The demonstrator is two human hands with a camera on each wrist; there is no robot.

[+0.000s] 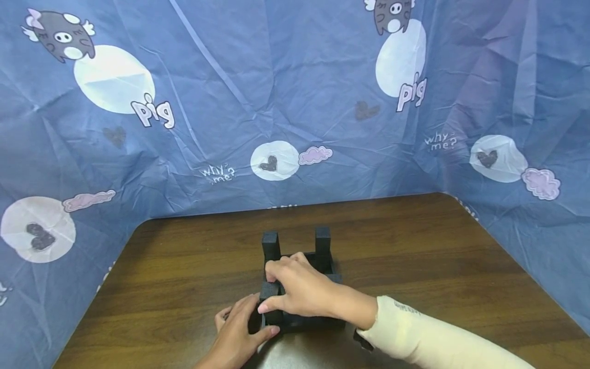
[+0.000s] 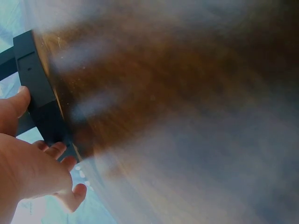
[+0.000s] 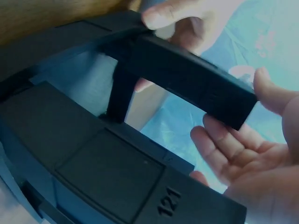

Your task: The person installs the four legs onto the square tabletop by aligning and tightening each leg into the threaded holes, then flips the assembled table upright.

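A black frame (image 1: pixel 309 324) with an open middle and upright square posts at its corners stands on the table. My left hand (image 1: pixel 237 328) holds its near left corner, thumb at the front and fingers along the left side. In the left wrist view, the thumb and fingertips touch the black side bar (image 2: pixel 35 74). My right hand (image 1: pixel 309 289) reaches across the frame and grips the near left post (image 3: pixel 196 79) close to its top, between thumb and fingers. Another post (image 3: pixel 112 163), marked 121, shows in the right wrist view's foreground.
Two far posts, a left one (image 1: pixel 271 246) and a right one (image 1: pixel 323 242), rise behind my right hand. The brown wooden table (image 1: pixel 415 246) extends around the frame. A blue printed cloth (image 1: pixel 304 92) hangs behind the table and along its sides.
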